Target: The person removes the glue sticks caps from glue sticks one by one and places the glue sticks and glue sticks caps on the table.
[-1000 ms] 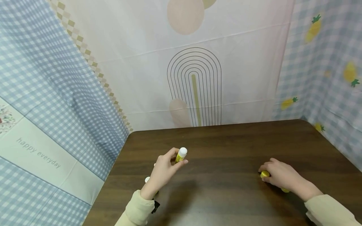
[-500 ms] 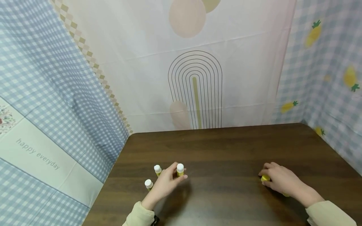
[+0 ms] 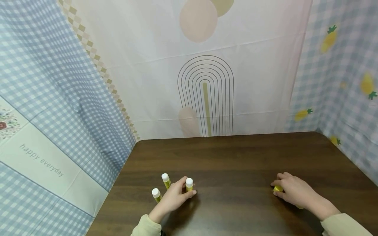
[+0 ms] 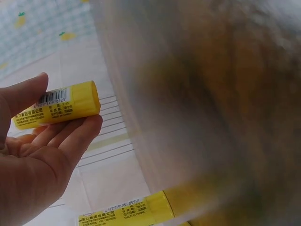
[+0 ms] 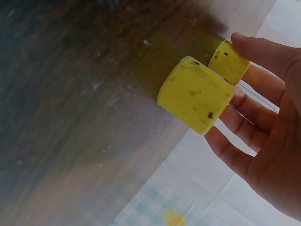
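Glue stick point(image 3: 189, 185), yellow barrel, white cap: item one on my list, standing upright on the desk point(image 3: 236, 157) at lower centre-left of the head view, held by the left hand point(image 3: 174, 198). Two more glue sticks point(image 3: 165, 180) point(image 3: 156, 194) of the same kind stand just left of it, free of the hand.

Handling, as I judge it: light, rigid plastic tube, smooth and a little slippery on the label; not fragile, but tall and narrow, so easily tipped when upright. Best hold is across the barrel's middle, below the cap, thumb against fingers.

Left hand: thumb point(image 4: 26, 94) on one side and fingers point(image 4: 77, 134) on the other, pinching the barrel point(image 4: 59, 108), as my left wrist view shows. Wrist low, forearm coming in from the bottom edge in a pale sleeve.

Yellow caps point(image 5: 195, 94) point(image 5: 229, 61): two short cylinders at the lower right of the head view, lying at the right hand point(image 3: 292, 191). I judge them light, stiff and prone to roll on their sides.

Right hand: fingers curled around the pair of caps, touching them; palm down toward the desk, forearm entering from the lower right corner.
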Demonstrator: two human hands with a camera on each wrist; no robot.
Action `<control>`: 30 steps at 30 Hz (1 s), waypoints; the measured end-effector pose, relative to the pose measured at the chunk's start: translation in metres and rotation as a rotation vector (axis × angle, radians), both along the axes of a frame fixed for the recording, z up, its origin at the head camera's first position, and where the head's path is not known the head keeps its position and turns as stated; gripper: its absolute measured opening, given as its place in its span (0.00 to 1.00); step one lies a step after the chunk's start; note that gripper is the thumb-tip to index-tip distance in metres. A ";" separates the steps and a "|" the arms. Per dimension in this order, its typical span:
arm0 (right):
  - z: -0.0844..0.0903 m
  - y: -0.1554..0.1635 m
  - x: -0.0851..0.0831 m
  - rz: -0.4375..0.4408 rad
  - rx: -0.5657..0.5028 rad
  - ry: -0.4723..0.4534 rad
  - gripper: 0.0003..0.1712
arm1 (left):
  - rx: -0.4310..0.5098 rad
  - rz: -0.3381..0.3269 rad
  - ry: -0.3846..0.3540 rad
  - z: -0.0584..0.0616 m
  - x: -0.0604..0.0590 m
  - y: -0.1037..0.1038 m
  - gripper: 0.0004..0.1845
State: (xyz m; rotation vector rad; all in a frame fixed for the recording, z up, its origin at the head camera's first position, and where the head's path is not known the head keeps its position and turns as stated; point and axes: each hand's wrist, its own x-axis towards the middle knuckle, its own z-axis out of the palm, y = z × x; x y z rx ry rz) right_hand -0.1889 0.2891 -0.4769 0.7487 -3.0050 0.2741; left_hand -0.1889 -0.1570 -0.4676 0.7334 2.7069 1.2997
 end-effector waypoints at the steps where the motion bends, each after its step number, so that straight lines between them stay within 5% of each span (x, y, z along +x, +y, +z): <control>1: 0.000 0.000 0.000 -0.001 0.000 0.003 0.13 | -0.004 -0.002 -0.001 0.000 0.000 0.000 0.13; 30: -0.003 0.003 0.000 0.026 0.002 0.033 0.13 | -0.131 -0.055 -0.046 0.001 0.001 -0.003 0.09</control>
